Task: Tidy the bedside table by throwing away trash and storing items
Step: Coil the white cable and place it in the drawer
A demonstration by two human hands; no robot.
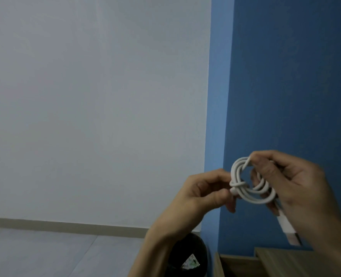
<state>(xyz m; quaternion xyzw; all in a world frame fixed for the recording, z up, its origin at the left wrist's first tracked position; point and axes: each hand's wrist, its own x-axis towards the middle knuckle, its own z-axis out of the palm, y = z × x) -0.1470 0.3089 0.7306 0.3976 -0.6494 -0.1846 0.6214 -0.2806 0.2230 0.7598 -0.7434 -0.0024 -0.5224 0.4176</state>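
Note:
A white charging cable (251,188) is wound into a small coil and held up in front of the blue wall. My right hand (297,188) grips the coil from the right, fingers through the loops. The cable's USB plug (290,233) hangs down below that hand. My left hand (203,190) pinches the cable's other end at the coil's left side, where a turn wraps around the bundle.
A black trash bin (187,254) with a crumpled shiny wrapper (190,263) inside stands on the floor below my left wrist. The wooden bedside table (281,260) shows at the bottom right, against the blue wall. A pale wall fills the left.

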